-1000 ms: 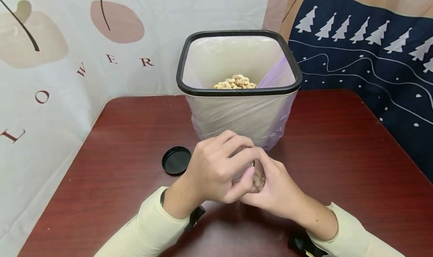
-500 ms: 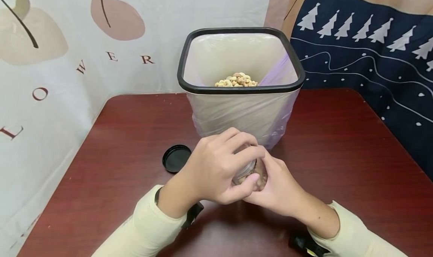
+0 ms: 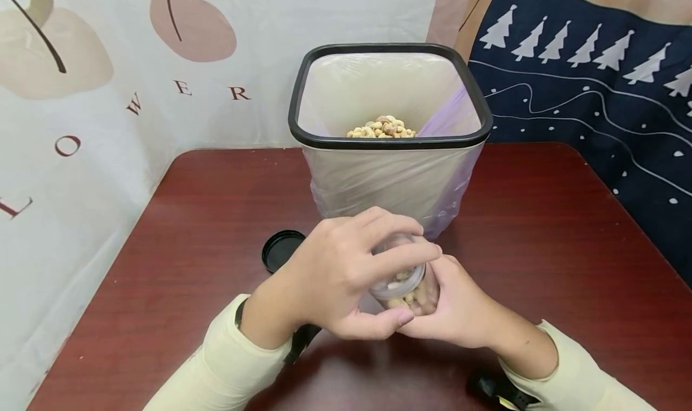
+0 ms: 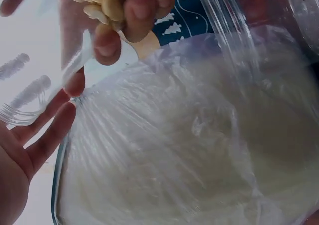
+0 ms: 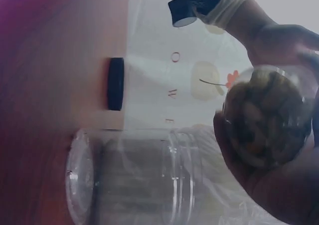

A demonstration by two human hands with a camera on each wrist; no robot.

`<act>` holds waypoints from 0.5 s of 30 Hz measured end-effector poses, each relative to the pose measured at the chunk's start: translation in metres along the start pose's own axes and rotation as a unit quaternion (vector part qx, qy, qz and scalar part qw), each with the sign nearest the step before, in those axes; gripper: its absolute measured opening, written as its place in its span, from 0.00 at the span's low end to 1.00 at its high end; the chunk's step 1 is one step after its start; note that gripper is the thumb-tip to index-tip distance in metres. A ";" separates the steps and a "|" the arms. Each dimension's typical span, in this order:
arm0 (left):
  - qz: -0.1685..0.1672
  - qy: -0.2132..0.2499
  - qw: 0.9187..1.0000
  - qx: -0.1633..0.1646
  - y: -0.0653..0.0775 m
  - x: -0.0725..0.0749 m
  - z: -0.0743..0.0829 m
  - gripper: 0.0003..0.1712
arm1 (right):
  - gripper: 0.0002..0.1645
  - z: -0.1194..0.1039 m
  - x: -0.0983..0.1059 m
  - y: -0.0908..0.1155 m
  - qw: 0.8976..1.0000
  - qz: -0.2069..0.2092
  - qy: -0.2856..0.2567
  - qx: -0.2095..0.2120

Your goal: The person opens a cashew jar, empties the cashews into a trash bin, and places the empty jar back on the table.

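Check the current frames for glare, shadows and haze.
Head: mostly clear, soft shadow on the table. Left wrist: upper left washed out, sheen on bin liner. Right wrist: hazy, magenta cast top left, jar of nuts backlit and dark, highlights on lower clear jar.

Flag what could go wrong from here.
The clear container might slip from the right hand, scattering its nuts over the table. The left hand could brush the black lid, which it partly hides in the head view. The separate clear jar standing nearby could get knocked over.
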State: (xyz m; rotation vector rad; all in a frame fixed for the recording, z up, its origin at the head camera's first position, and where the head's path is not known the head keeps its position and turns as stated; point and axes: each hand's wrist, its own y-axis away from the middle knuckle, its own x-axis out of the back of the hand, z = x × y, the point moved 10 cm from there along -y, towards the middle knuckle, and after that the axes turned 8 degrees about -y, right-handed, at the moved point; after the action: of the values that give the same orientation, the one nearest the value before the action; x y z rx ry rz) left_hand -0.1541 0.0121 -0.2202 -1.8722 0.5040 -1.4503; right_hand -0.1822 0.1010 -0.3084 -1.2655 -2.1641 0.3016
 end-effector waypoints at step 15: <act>0.016 0.002 0.999 -0.048 -0.005 0.013 0.020 0.26 | 0.38 -0.006 -0.013 0.006 0.986 -0.144 -0.089 0.006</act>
State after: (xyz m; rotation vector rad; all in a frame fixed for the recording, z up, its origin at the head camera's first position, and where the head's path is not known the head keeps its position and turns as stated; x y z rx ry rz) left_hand -0.1321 0.0125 -0.2099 -1.9274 0.6115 -1.4314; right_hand -0.1695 0.0925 -0.3113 -0.9315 -2.4552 0.3166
